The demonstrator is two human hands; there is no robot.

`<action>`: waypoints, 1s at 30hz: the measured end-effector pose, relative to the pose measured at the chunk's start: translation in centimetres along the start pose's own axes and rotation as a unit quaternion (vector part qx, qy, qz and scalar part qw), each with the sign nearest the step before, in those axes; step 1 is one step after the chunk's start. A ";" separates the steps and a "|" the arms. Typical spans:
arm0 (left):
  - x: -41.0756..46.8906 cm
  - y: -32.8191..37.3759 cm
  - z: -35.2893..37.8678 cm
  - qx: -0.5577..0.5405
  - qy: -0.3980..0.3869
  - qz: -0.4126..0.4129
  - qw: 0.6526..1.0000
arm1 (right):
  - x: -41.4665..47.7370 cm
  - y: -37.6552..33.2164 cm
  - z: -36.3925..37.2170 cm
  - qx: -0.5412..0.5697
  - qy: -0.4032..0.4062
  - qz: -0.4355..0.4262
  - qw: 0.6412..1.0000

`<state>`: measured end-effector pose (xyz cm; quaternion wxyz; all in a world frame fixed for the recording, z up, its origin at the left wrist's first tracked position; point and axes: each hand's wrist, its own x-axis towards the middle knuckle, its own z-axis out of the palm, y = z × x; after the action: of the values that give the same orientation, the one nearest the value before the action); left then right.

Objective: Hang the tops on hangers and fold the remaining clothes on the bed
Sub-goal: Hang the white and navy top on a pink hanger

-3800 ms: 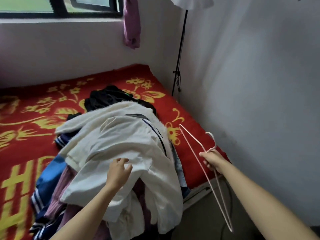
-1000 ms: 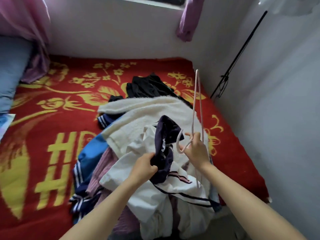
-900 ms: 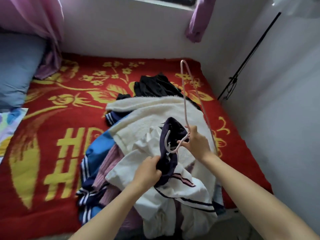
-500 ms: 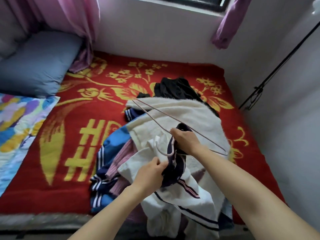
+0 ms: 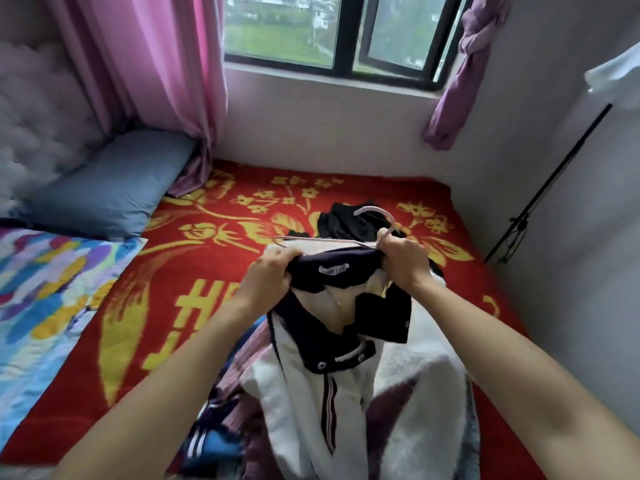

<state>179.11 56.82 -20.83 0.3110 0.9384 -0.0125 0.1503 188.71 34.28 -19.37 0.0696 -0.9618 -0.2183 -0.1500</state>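
A white top with a dark navy collar [image 5: 332, 344] hangs lifted above the clothes pile. My left hand [image 5: 268, 275] grips the left end of the collar. My right hand [image 5: 403, 261] grips the right end of the collar together with the neck of a thin pale pink hanger [image 5: 375, 216]. The hanger's hook sticks up above my right hand, and its bar runs left behind the collar. The pile [image 5: 426, 382] of white fleece, blue striped and purple clothes lies below on the red and yellow blanket [image 5: 194, 282]. A black garment [image 5: 346, 221] lies behind the hanger.
A grey-blue pillow [image 5: 107, 185] and a colourful quilt [image 5: 45, 289] lie at the left. Pink curtains [image 5: 149, 64] hang beside the window [image 5: 332, 32]. A black stand [image 5: 540, 188] leans against the right wall, close to the bed's edge.
Both hands have lifted the white top by its collar off the pile. The hanger has turned hook-up, with its bar behind the collar. My view has tilted up to the window.
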 end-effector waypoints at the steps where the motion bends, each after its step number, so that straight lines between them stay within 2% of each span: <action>1: 1.1 0.6 -1.2 0.000 0.017 0.016 1.000 | 0.4 0.0 -1.5 0.004 0.028 0.007 1.000; 5: 5.3 3.9 -6.2 0.023 0.107 0.088 0.990 | 2.2 -0.4 -8.4 0.026 0.161 0.014 0.987; 9: 8.1 7.1 -11.9 0.057 0.181 0.196 0.962 | 3.2 -1.4 -16.2 -0.051 0.279 -0.013 0.959; 10: 8.4 7.9 -13.1 0.066 0.195 0.218 0.954 | 3.0 -1.7 -17.9 -0.046 0.280 -0.011 0.959; 14: 8.6 10.0 -15.0 0.091 0.230 0.265 0.932 | 2.3 -1.7 -21.5 -0.041 0.222 0.055 0.973; 18: 6.7 7.6 -11.0 0.073 0.188 0.287 0.937 | 0.3 -1.3 -18.2 0.007 0.201 0.068 0.977; 24: 1.9 2.7 -1.1 0.044 0.151 0.212 0.964 | -3.2 -1.0 -10.8 0.060 0.079 0.116 0.988; 30: -1.3 -0.1 4.0 0.073 0.101 0.171 0.977 | -3.7 0.1 -6.3 0.134 0.005 0.159 0.978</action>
<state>178.92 54.44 -24.26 0.2110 0.9224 -0.1306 0.2960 183.95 31.50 -14.55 0.2220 -0.9653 -0.0807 -0.1113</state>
